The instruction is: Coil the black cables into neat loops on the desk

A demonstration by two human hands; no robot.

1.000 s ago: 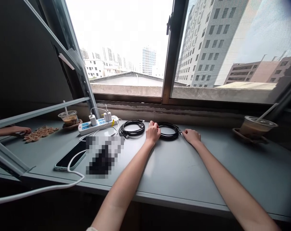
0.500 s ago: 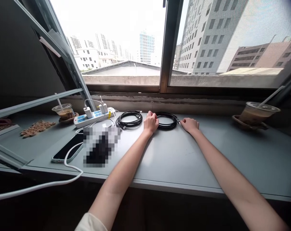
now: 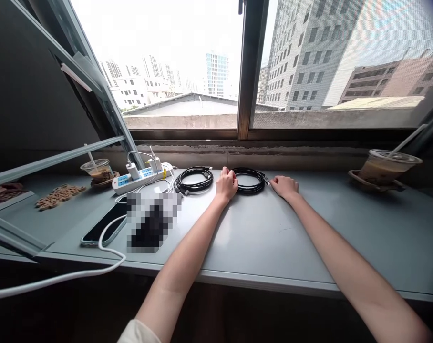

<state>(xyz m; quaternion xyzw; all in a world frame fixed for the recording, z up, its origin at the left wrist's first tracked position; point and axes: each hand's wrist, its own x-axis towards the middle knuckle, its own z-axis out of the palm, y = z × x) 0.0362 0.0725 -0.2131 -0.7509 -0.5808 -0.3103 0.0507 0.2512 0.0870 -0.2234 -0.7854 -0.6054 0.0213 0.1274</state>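
A black cable (image 3: 250, 191) lies coiled in a ring on the grey desk, between my two hands. My left hand (image 3: 226, 186) is closed at the ring's left edge, with the fingers curled round that side of the coil and hiding it. On the other side my right hand (image 3: 286, 186) rests closed on the desk, its thumb and finger against the cable's end plug (image 3: 267, 180). To the left of my left hand, a second coiled black cable (image 3: 194, 187) lies on its own, its plugs showing.
A white power strip (image 3: 141, 177) with chargers stands at the back left. Near it are a phone (image 3: 104, 227), a blurred dark item (image 3: 150, 231), a drink cup (image 3: 97, 170) and wooden pieces (image 3: 59, 195). Another cup (image 3: 386, 166) stands right. A metal frame (image 3: 105, 97) rises at left.
The view has shifted slightly. Both hands keep about the same place and grip at the coiled cable. At the far left edge, part of another person's hand shows more.
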